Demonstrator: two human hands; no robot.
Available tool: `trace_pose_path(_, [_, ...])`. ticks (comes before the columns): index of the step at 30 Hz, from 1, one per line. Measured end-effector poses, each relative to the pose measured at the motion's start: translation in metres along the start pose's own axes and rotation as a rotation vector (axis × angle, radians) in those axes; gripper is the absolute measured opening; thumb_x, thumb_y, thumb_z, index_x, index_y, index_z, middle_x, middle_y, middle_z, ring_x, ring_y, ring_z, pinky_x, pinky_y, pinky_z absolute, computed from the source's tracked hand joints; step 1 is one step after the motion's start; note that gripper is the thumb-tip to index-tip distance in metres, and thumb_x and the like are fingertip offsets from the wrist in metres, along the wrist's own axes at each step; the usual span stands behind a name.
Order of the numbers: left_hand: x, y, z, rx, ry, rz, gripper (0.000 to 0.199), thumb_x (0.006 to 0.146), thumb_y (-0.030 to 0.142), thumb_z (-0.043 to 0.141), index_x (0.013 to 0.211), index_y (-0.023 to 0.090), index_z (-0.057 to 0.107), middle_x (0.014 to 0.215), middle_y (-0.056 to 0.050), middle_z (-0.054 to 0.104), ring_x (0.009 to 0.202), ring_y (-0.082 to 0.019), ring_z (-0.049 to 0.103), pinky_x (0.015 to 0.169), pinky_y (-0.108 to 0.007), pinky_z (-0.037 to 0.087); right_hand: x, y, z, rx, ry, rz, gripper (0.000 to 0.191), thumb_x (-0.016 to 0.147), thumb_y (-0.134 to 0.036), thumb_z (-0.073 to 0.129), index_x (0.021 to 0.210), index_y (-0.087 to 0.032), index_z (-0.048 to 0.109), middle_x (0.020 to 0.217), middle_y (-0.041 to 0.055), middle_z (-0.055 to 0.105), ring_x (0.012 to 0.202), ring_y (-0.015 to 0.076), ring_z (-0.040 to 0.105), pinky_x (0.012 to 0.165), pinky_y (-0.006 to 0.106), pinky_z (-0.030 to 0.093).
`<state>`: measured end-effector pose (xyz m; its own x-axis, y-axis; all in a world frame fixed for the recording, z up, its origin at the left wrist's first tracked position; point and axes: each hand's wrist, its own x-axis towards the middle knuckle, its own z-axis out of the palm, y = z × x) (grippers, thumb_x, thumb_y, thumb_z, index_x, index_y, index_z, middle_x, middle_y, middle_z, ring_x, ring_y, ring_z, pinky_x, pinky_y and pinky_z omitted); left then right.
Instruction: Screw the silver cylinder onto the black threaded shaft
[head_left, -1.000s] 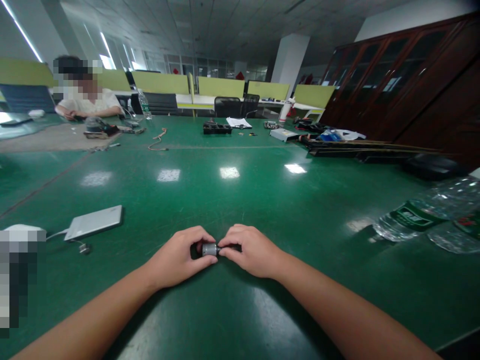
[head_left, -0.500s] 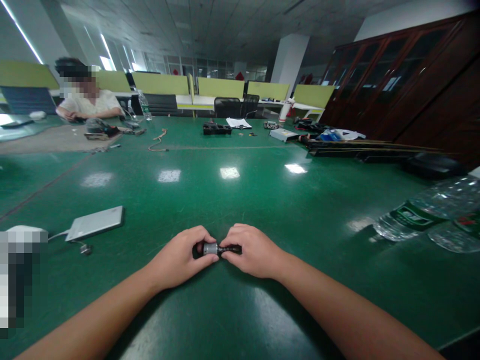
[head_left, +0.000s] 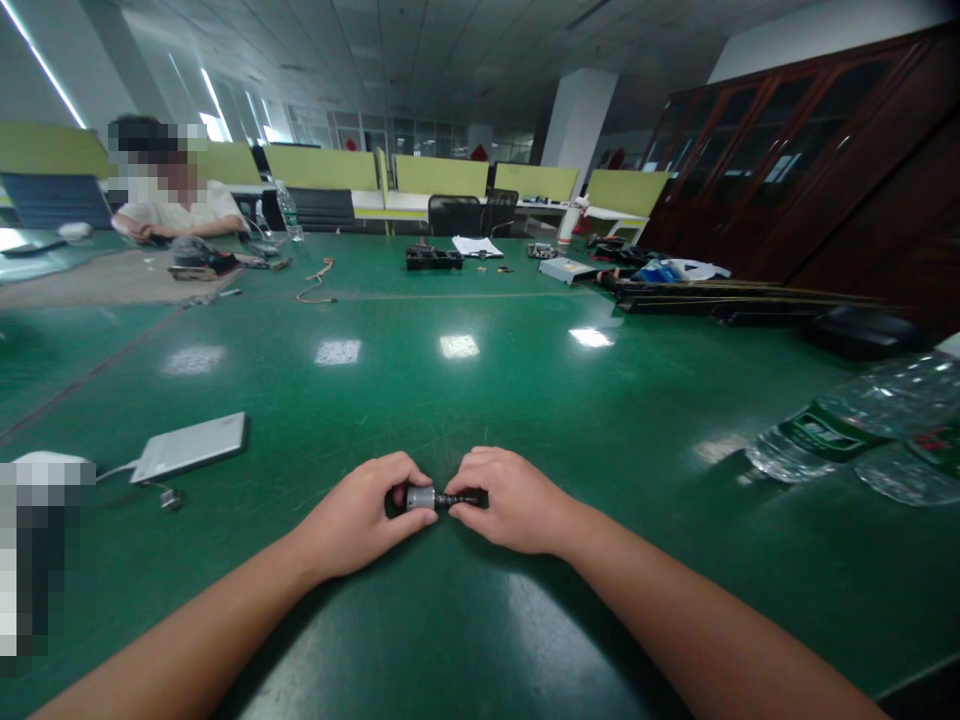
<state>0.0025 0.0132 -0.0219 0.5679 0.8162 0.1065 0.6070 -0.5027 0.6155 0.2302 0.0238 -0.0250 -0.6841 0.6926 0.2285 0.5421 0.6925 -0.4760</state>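
My left hand is closed, thumb and fingers wrapped round a short silver-grey cylinder with a dark end inside the palm. From the cylinder's right side a thin dark ridged shaft runs in line with it. My right hand pinches this shaft between thumb and fingertips. Both hands rest low over the green table, a small gap between their fingertips. The exact kind of the part is too small to tell.
A silver box-shaped device with a white cable lies to the left. Clear plastic bottles lie at right. Farther off are a black tray, papers, long dark bars and a seated person.
My right hand has shifted slightly to the right along the shaft, and more of the dark ridged part shows between my hands. My left hand stays nearly still.
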Motion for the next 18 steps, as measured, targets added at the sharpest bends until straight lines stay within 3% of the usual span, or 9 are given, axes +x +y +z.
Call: trace_pose_path(18, [-0.001, 0.000, -0.003, 0.022, 0.000, 0.016, 0.017, 0.088, 0.033, 0.066, 0.097, 0.020, 0.063, 0.084, -0.001, 0.061, 0.076, -0.018, 0.057, 0.069, -0.028, 0.043, -0.002, -0.001, -0.011, -0.014, -0.045, 0.066, 0.009, 0.079, -0.024, 0.072, 0.086, -0.018, 0.073, 0.080, 0.0029, 0.070, 0.080, 0.0170, 0.060, 0.076, 0.029, 0.043])
